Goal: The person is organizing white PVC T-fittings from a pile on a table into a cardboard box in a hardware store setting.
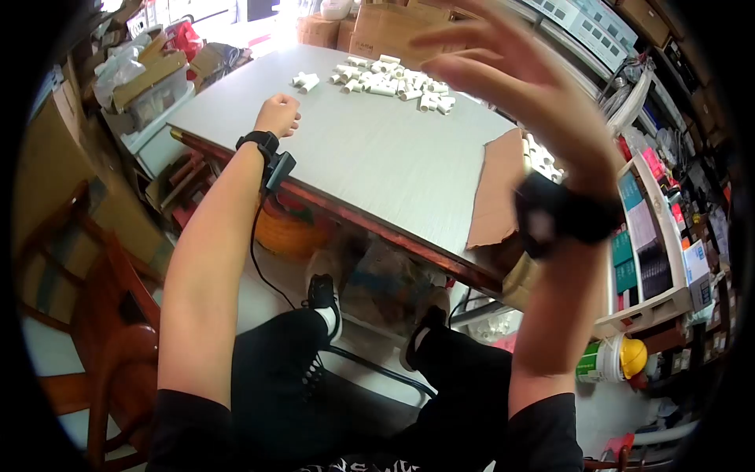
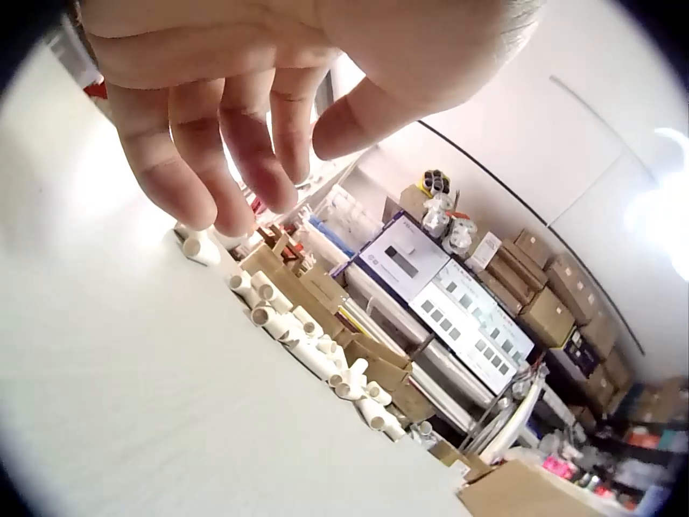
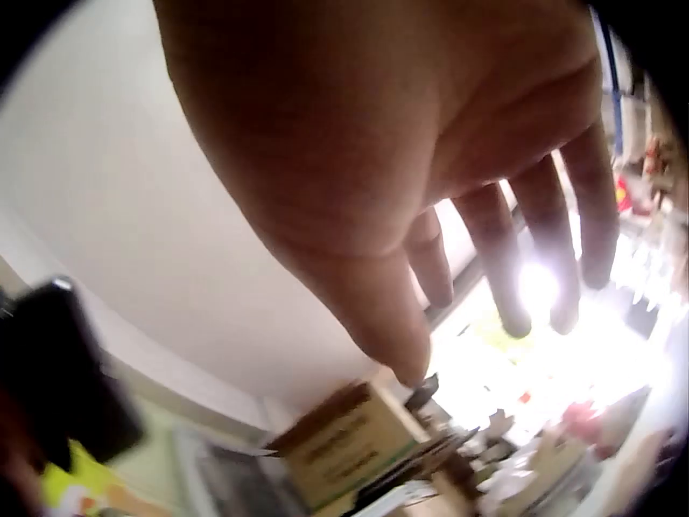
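My left hand [image 1: 279,116] is at the left part of the grey table [image 1: 354,157], its fingers loosely bent and nothing held in them. A few short white tubes [image 1: 305,81] lie just beyond it. In the left wrist view the fingers [image 2: 253,162] hang down with the thumb apart from them. My right hand [image 1: 511,75] is raised high above the right side of the table, blurred, with fingers spread. The right wrist view shows its palm and straight fingers [image 3: 490,253] holding nothing. A larger pile of white tubes [image 1: 389,79] lies across the table's far side.
At the table's right edge, a cardboard flap [image 1: 497,189] stands beside more white tubes [image 1: 541,157]. Cardboard boxes [image 1: 393,31] are behind the table. A white crate [image 1: 645,236] and a bucket [image 1: 602,360] stand at right, a wooden chair [image 1: 102,315] at left.
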Available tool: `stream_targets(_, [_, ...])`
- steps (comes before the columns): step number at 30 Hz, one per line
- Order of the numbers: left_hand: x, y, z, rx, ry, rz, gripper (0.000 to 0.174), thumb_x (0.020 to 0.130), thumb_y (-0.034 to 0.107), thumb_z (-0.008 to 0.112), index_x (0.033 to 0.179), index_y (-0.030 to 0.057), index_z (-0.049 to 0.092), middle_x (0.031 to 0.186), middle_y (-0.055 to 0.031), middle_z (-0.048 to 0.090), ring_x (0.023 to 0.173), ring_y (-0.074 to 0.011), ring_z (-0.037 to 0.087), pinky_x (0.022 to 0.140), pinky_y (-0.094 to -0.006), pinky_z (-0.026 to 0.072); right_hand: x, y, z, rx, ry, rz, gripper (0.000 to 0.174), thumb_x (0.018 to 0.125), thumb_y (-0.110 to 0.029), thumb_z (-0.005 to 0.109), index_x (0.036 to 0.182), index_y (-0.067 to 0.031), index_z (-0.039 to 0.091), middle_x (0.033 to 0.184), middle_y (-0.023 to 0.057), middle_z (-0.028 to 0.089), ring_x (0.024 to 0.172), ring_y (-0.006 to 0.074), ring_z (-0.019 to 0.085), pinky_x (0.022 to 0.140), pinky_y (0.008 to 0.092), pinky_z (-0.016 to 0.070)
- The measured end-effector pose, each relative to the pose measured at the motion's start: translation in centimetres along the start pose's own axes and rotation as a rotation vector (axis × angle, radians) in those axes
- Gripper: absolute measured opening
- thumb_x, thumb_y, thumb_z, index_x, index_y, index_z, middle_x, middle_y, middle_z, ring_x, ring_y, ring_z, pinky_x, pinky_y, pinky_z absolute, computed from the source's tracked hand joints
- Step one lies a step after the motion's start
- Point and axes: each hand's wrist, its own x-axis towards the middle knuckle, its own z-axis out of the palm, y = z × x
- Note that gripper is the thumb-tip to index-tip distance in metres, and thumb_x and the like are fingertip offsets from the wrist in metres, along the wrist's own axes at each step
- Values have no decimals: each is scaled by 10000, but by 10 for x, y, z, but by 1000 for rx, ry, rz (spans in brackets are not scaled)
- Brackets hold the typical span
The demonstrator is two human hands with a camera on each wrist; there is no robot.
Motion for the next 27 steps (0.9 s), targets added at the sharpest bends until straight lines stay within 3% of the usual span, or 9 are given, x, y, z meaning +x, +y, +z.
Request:
stream_targets(2, [9,8,3,84,-38,11,263,861,276,519,986,48,561,816,-84,613,635,-146,578,525,-278,486,15,71,20,-41,144,44,428,909,-338,537,1254,-86,529,1055,100,641,932,208,624,803,313,503])
stream_targets(6, [36,12,5,295,-65,86,251,851,280,510,919,51,588,756,-84,625,597,-133,594,493,-277,473,35,169,66,328,238,469,382,844,-250,561,1178,-68,589,986,100,660,827,177,640,718,309,512])
stream_targets(9, [92,-10,-4,613,-46,293,316,812,289,554,942,14,641,844,-176,663,798,-241,639,754,-345,483,55,224,104,354,186,491,359,831,-221,546,1154,-70,592,954,74,656,814,159,631,696,290,510])
stream_targets(12, [107,-4,-2,699,-102,291,316,813,277,563,977,19,646,861,-178,668,820,-261,639,785,-343,474,88,255,146,433,225,492,324,812,-179,509,1068,-19,627,874,94,666,711,167,636,618,274,515])
stream_targets(13, [118,-5,-1,744,-123,295,312,819,271,563,985,21,646,826,-153,670,802,-248,637,728,-333,486,97,261,157,430,260,489,307,803,-168,500,1029,-19,643,844,91,669,689,167,635,617,280,514])
stream_targets(17, [144,0,16,916,-353,-31,352,836,323,572,1161,194,607,1156,-86,576,942,-254,568,693,-423,529,116,287,193,240,364,502,264,744,-149,483,853,-52,703,709,101,666,636,206,640,644,328,510])
stream_targets(20, [174,-14,27,852,-316,-22,437,826,364,570,1231,201,566,1170,-99,580,977,-267,560,702,-431,517,115,295,197,332,407,584,260,739,-167,503,861,-66,710,765,137,680,697,260,659,702,334,512])
stream_targets(24, [221,-47,38,1022,-334,189,563,806,334,544,1308,83,492,1290,-176,524,1108,-290,547,883,-381,465,98,293,189,357,537,491,249,737,-183,522,852,-69,712,829,173,675,792,301,656,759,370,507])
stream_targets(27, [279,-101,35,1037,-392,246,505,791,330,543,1175,4,584,1160,-226,591,1050,-313,592,896,-370,452,90,298,169,237,518,455,235,735,-187,531,836,-65,705,842,194,659,799,345,640,762,389,504])
